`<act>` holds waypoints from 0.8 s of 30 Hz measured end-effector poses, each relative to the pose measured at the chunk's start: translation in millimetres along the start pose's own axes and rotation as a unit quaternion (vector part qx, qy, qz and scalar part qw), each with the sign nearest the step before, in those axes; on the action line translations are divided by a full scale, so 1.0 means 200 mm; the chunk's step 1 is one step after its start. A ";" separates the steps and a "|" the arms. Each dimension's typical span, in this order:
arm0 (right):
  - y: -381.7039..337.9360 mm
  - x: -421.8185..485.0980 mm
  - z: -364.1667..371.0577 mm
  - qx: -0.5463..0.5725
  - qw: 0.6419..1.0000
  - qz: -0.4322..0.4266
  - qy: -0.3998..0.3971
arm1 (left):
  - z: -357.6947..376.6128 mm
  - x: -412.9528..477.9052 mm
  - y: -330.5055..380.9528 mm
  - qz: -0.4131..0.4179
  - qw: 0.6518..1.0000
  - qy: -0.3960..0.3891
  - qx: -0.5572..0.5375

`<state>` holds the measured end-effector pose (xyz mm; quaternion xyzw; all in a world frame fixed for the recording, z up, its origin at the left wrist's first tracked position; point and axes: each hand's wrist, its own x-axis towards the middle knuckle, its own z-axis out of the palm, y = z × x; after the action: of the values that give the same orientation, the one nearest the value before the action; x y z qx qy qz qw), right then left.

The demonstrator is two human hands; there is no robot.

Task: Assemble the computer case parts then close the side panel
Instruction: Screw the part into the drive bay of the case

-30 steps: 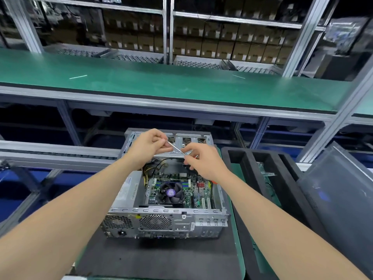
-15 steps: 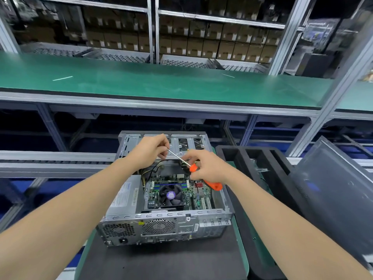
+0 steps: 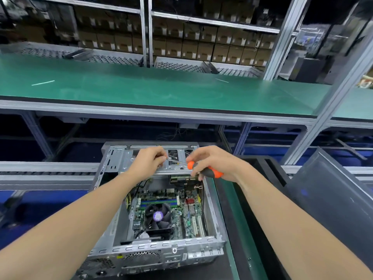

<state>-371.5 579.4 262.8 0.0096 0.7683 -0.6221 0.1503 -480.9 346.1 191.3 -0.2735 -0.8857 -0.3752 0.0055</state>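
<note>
One open computer case (image 3: 161, 245), right grip (image 3: 218, 164) wrapped round screwdriver (image 3: 215, 174), left grip (image 3: 147, 164) pinching its tip.

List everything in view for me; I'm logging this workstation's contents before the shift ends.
computer case: one, silver, open-topped, near centre
motherboard: one, green, inside the case
cooler fan: one, black with purple hub, on the motherboard
screwdriver: one, orange and black handle, over the case's far end
grey panel: one, dark grey, leaning at the right
foam tray: one, black, right of the case
bench top: one, green, behind the case
cardboard boxes: many, brown, stacked in rows at the back
left hand: pinches the screwdriver's tip
right hand: grips the screwdriver's handle
</note>
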 end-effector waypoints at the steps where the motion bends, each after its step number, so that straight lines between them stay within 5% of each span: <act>1: -0.01 0.02 -0.03 0.054 0.998 -0.010 -0.016 | 0.01 0.02 0.00 -0.010 1.000 0.012 -0.003; 5: -0.06 0.16 -0.13 0.230 0.969 -0.085 0.041 | 0.06 0.11 -0.03 -0.048 0.997 0.064 0.022; 11: -0.16 0.42 -0.08 0.041 0.959 -0.155 0.232 | 0.15 0.20 0.00 -0.061 0.994 0.089 -0.014; 17: -0.25 0.53 -0.04 -0.125 0.953 -0.181 0.207 | 0.16 0.20 -0.06 -0.095 0.994 0.061 0.008; 24: -0.24 0.59 0.01 -0.187 0.948 -0.176 0.186 | 0.18 0.18 -0.10 -0.082 0.994 0.048 0.055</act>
<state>-492.9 546.0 278.8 -0.0383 0.8745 -0.4712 -0.1082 -515.0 376.2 161.0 -0.1812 -0.9232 -0.3373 0.0321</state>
